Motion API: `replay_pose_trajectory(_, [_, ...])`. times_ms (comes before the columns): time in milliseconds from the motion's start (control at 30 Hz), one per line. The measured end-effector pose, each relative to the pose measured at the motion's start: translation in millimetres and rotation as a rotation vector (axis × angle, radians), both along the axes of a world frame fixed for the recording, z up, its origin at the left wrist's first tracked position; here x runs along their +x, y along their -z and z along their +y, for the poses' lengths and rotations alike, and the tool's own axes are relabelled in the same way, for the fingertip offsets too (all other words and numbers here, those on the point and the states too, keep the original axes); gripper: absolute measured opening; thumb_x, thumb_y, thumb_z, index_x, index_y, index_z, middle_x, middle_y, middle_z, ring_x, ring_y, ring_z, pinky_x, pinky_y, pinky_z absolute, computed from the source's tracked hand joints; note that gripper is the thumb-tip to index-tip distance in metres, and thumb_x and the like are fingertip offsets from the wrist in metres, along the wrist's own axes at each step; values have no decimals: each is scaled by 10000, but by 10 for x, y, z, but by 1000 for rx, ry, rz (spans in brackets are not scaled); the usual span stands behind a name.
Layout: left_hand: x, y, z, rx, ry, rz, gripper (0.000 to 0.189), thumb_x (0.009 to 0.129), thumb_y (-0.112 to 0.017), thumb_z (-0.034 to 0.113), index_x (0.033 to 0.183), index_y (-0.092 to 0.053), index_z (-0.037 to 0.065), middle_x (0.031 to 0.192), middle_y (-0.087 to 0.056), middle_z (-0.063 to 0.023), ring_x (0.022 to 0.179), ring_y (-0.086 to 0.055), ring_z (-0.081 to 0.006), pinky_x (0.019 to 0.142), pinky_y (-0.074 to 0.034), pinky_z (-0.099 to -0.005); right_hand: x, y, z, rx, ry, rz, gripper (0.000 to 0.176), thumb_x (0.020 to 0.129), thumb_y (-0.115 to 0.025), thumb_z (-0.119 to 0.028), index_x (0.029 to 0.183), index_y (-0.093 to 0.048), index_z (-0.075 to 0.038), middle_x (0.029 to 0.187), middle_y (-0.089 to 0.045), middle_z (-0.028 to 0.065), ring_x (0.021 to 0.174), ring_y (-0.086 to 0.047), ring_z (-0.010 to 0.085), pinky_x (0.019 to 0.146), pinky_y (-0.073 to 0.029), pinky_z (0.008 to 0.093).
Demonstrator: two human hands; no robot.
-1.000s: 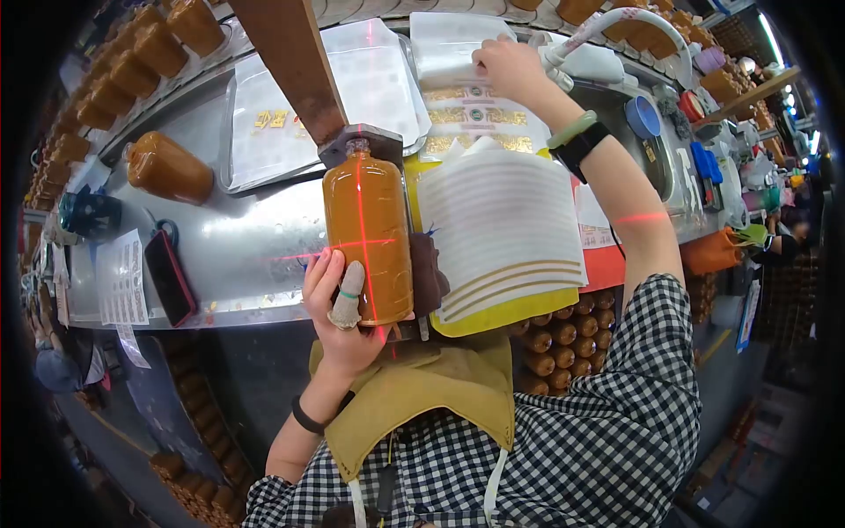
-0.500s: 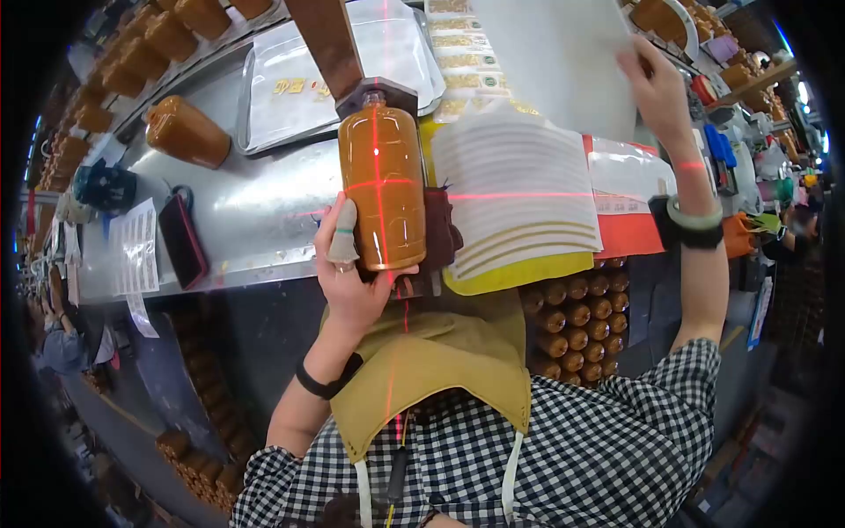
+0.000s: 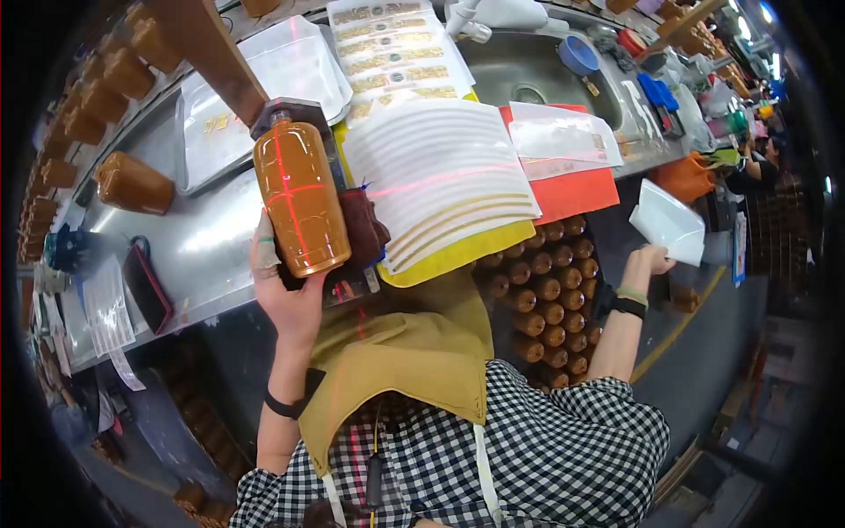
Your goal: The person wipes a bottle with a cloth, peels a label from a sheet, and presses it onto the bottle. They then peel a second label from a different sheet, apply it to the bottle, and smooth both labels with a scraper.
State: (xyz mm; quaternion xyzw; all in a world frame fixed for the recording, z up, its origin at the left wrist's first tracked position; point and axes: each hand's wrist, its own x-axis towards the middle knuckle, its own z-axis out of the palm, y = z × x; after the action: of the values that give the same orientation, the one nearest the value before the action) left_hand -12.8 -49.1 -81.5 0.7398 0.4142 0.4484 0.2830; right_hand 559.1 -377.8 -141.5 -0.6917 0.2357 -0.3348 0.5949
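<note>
A glossy brown bottle [image 3: 302,198] lies with its neck at a dark holder [image 3: 304,113], red laser lines crossing it. My left hand [image 3: 290,295] holds the bottle's base from below, with a pale cover on one finger. Out to the right, past the bench edge, my right hand [image 3: 650,260] grips the corner of a white sheet [image 3: 669,224], which hangs bent. Between them, a stack of white sheets with gold stripes [image 3: 458,176] rests on a yellow board [image 3: 466,255].
A metal tray [image 3: 189,158] with white paper, another brown bottle [image 3: 135,183] and a phone [image 3: 148,286] are on the left. Behind the stack are label strips [image 3: 396,53] and a sink [image 3: 519,66]. Several bottles [image 3: 550,290] stand below the bench.
My right hand has swung down and right with the white sheet, off the bench, uncovering the sink. The view has turned to the right; my left hand remains on the bottle.
</note>
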Motion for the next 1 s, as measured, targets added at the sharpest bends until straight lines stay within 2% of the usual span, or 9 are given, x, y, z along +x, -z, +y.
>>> replay_pose_trajectory(67, [-1, -4, -3, 31, -6, 29, 857, 739, -896, 35, 1502, -506, 17, 1434, -589, -137, 1294, -581, -278, 1115, -444, -389, 37, 354, 61, 114, -6, 28, 370, 953, -482, -19, 1305, -582, 41, 1145, -692, 257, 939, -717, 338, 759, -602, 453])
replay_pose_trajectory(133, [5, -44, -14, 63, -17, 54, 855, 734, -900, 41, 1498, -518, 19, 1437, -590, -139, 1298, -581, -285, 1117, -444, -395, -160, 613, 315, 127, -389, 279, 225, 972, -560, -20, 1196, -560, -2, 890, -631, 135, 675, -655, 202, 522, -508, 335])
replay_pose_trajectory(200, [31, -125, -21, 132, -17, 102, 860, 727, -903, 46, 1498, -523, 22, 1454, -583, -145, 1314, -576, -305, 1121, -445, -406, 12, 970, 374, 335, -841, 400, 463, 990, -663, -122, 1410, -506, -6, 884, -638, 74, 723, -662, 201, 560, -500, 316])
replay_pose_trajectory(267, [12, -145, -33, 130, 0, 104, 869, 727, -900, 42, 1506, -515, 24, 1471, -572, -152, 1334, -565, -313, 1125, -444, -410, 125, 783, 486, -46, -686, 213, 286, 1009, -683, -186, 1205, -570, -11, 909, -709, 83, 714, -661, 183, 635, -532, 305])
replay_pose_trajectory(400, [-13, -139, -21, 106, 3, 102, 852, 726, -892, 26, 1495, -525, 20, 1480, -563, -151, 1341, -559, -312, 1131, -434, -408, -185, -262, 1093, -704, -689, -333, 232, 978, -689, -184, 1130, -730, -13, 1078, -758, 150, 903, -730, 257, 820, -554, 372])
replay_pose_trajectory(533, [-19, -154, -43, 94, -4, 133, 835, 745, -867, -7, 1502, -515, 19, 1485, -556, -148, 1344, -558, -297, 1122, -443, -401, -177, -741, 1625, -1138, -1189, -79, 197, 904, -744, -190, 1046, -756, -54, 951, -738, 148, 872, -710, 303, 799, -545, 403])
replay_pose_trajectory(667, [-14, -175, -49, 46, 1, 80, 817, 740, -867, 2, 1484, -533, 15, 1469, -576, -150, 1343, -561, -305, 1134, -423, -410, 241, -742, 1926, -1322, -1134, 1, 251, 838, -803, -159, 1058, -754, -47, 905, -722, 138, 852, -703, 286, 771, -548, 393])
replay_pose_trajectory(833, [29, -165, -30, 79, -10, 107, 829, 730, -859, -14, 1489, -525, 14, 1472, -572, -146, 1339, -562, -305, 1133, -425, -410, -481, -802, 2836, -1008, -1635, -114, 257, 879, -815, -192, 1089, -768, -51, 891, -726, 67, 787, -613, 120, 739, -519, 285])
replay_pose_trajectory(1000, [-3, -209, -32, 38, 12, 127, 906, 706, -844, -88, 1527, -481, 34, 1531, -508, -144, 1360, -548, -306, 1118, -467, -397, -1276, -856, 3846, -1003, -1860, -133, 314, 900, -776, -295, 1035, -754, -13, 791, -684, 107, 726, -591, 187, 713, -499, 348])
